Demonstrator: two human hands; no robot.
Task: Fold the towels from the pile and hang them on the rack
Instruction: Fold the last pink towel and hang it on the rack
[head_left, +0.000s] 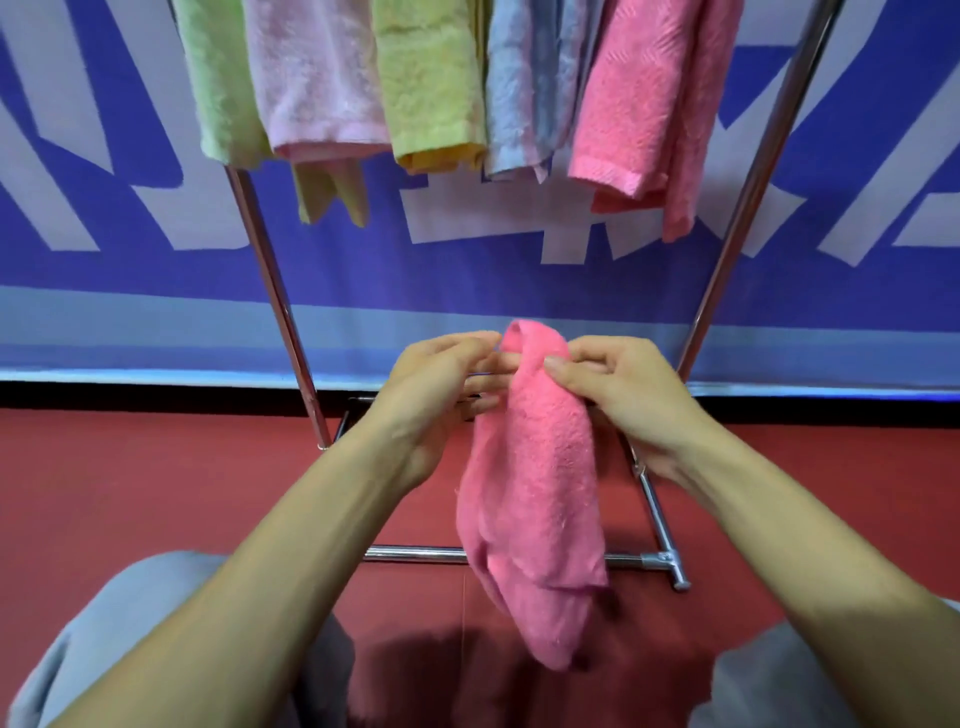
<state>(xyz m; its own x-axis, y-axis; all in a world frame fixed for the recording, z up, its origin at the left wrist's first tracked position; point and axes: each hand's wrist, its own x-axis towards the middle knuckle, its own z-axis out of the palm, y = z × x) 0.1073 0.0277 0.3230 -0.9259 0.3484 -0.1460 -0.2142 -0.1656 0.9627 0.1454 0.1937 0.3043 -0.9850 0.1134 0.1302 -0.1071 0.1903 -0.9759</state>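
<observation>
A pink towel (535, 493) hangs down between my hands, bunched lengthwise, its lower end dangling above the red floor. My left hand (436, 395) pinches its upper edge from the left. My right hand (613, 389) grips the top from the right, thumb on the cloth. Above, the metal rack (275, 291) carries several hung towels: a light green towel (218, 83), a pale pink towel (317, 78), a yellow-green towel (431, 88), a light blue towel (530, 88) and a pink towel (649, 98). The pile of towels is out of view.
The rack's chrome base bar (415, 553) and right foot (670, 561) lie on the red floor (130, 483) just under the held towel. A blue and white banner (467, 270) covers the wall behind. My grey-clad knees (119, 623) frame the bottom corners.
</observation>
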